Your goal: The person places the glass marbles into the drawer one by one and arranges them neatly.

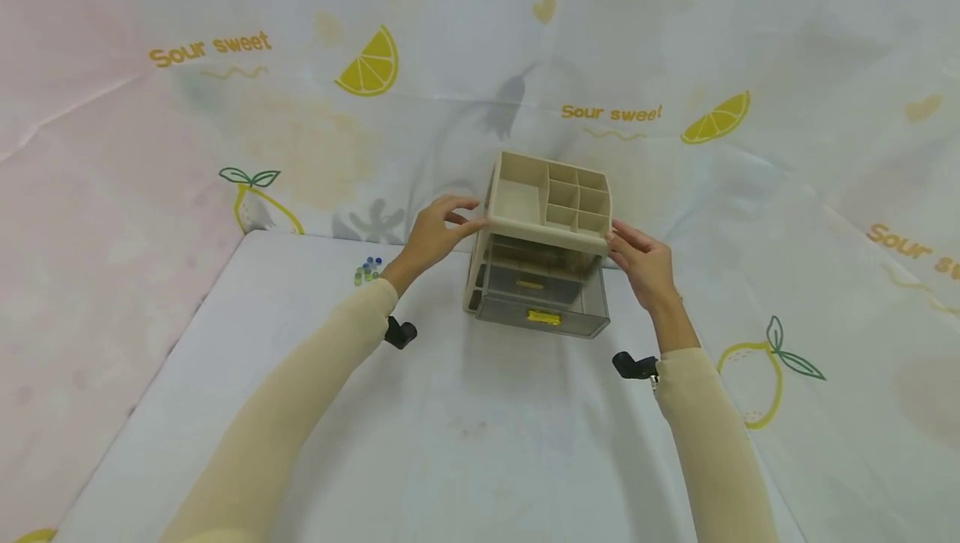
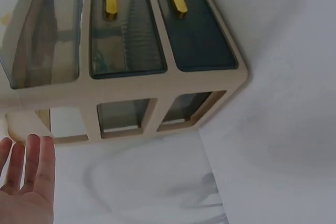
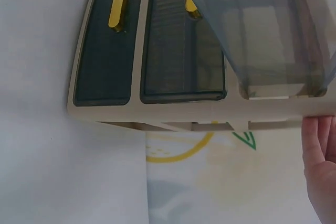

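Observation:
A beige desktop drawer organizer point(image 1: 555, 228) stands towards the back, with divided compartments on top and smoky see-through drawers below. One see-through drawer point(image 1: 543, 322) with a yellow handle is pulled out at the front. My left hand point(image 1: 438, 230) is at the organizer's left side, thumb tip right at its upper edge. In the left wrist view, the straight fingers point(image 2: 46, 161) reach to the side wall. On the opposite side, my right hand point(image 1: 645, 263) has its fingertips at the upper right edge. Straight fingers point(image 3: 313, 140) meet the side frame in the right wrist view.
Several small blue and green beads point(image 1: 367, 270) lie on the white table point(image 1: 465, 434) left of the organizer, near my left wrist. A lemon-printed cloth point(image 1: 450, 67) hangs behind the table. Black wrist mounts point(image 1: 633, 365) stick out from both sleeves.

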A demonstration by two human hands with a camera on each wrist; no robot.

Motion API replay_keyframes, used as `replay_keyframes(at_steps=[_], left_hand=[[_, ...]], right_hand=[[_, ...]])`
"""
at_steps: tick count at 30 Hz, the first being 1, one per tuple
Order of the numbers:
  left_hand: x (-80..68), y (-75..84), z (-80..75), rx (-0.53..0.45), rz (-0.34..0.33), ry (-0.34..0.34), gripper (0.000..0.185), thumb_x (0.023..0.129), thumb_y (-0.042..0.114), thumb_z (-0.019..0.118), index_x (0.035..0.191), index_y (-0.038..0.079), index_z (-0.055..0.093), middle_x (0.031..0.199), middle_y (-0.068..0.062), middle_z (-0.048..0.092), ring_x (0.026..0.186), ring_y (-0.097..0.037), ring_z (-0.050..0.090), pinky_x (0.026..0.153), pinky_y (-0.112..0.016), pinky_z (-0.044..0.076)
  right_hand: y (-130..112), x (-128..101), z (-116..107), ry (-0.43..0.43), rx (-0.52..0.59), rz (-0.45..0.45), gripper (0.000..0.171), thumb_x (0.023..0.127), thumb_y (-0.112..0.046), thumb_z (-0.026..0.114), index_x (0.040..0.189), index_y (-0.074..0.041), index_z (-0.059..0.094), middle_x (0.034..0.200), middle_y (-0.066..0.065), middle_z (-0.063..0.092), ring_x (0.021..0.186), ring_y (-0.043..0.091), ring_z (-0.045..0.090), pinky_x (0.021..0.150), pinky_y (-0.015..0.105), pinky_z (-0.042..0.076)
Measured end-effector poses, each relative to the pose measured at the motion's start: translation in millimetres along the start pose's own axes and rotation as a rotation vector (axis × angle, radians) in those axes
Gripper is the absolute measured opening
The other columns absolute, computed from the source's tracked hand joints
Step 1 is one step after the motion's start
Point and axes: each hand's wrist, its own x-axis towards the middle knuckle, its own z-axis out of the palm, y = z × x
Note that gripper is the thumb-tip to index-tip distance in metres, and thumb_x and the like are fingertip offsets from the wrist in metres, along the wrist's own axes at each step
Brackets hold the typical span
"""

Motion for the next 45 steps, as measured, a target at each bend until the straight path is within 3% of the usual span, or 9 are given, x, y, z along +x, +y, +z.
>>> replay_keyframes(at_steps=[8, 13, 21, 30, 37, 45], left_hand=[[-12.0, -28.9, -23.3, 0.019, -0.112, -0.026, 0.047, 0.091, 0.028, 0.071, 0.132, 0.01, 0.059, 0.125, -0.008, 0.061, 0.106, -0.026, 0.061, 0.082, -0.041, 0.055], [-26.5, -57.2, -39.9, 0.058, -0.193, -0.025, 0.043, 0.092, 0.018, 0.07, 0.132, 0.006, 0.058, 0.118, -0.013, 0.063, 0.104, -0.029, 0.062, 0.082, -0.041, 0.055], [-51.7, -100.2, -62.5, 0.162, -0.325, -0.038, 0.043, 0.092, 0.013, 0.067, 0.132, 0.001, 0.056, 0.121, -0.019, 0.061, 0.11, -0.035, 0.06, 0.085, -0.044, 0.053], [-71.0, -130.7, -78.2, 0.321, -0.347, -0.034, 0.034, 0.092, 0.014, 0.065, 0.121, -0.004, 0.062, 0.115, -0.023, 0.064, 0.103, -0.038, 0.06, 0.088, -0.048, 0.047], [-81.7, -141.9, -87.9, 0.422, -0.38, -0.057, 0.032, 0.089, 0.007, 0.061, 0.118, -0.007, 0.062, 0.113, -0.027, 0.06, 0.105, -0.042, 0.055, 0.091, -0.053, 0.043], [-82.7, -153.9, -85.9, 0.466, -0.401, -0.079, 0.033, 0.086, 0.004, 0.061, 0.116, -0.01, 0.062, 0.108, -0.028, 0.058, 0.1, -0.043, 0.054, 0.087, -0.053, 0.045]], right_hand=[[-0.4, -2.8, -4.4, 0.018, 0.012, 0.019, 0.053, 0.09, -0.004, 0.068, 0.137, 0.01, 0.047, 0.119, 0.012, 0.062, 0.103, 0.015, 0.063, 0.089, 0.023, 0.052], [-0.2, -4.0, -5.8, 0.022, 0.021, 0.031, 0.054, 0.09, -0.004, 0.068, 0.138, 0.01, 0.046, 0.121, 0.011, 0.06, 0.105, 0.016, 0.062, 0.09, 0.023, 0.051], [-0.5, -3.6, -6.1, 0.024, 0.049, 0.018, 0.055, 0.088, -0.003, 0.07, 0.136, 0.012, 0.046, 0.118, 0.012, 0.062, 0.101, 0.015, 0.064, 0.089, 0.024, 0.052], [-2.4, -4.7, -5.0, 0.043, 0.049, 0.01, 0.049, 0.088, -0.003, 0.071, 0.131, 0.01, 0.053, 0.117, 0.012, 0.064, 0.101, 0.017, 0.065, 0.088, 0.025, 0.053], [-1.7, -3.9, 0.5, 0.019, 0.086, -0.001, 0.043, 0.087, 0.001, 0.071, 0.127, 0.01, 0.057, 0.115, 0.012, 0.066, 0.104, 0.02, 0.064, 0.089, 0.026, 0.053], [2.8, -2.1, 0.3, 0.022, 0.09, -0.014, 0.042, 0.087, 0.001, 0.07, 0.127, 0.009, 0.058, 0.114, 0.011, 0.067, 0.103, 0.02, 0.065, 0.089, 0.026, 0.053]])
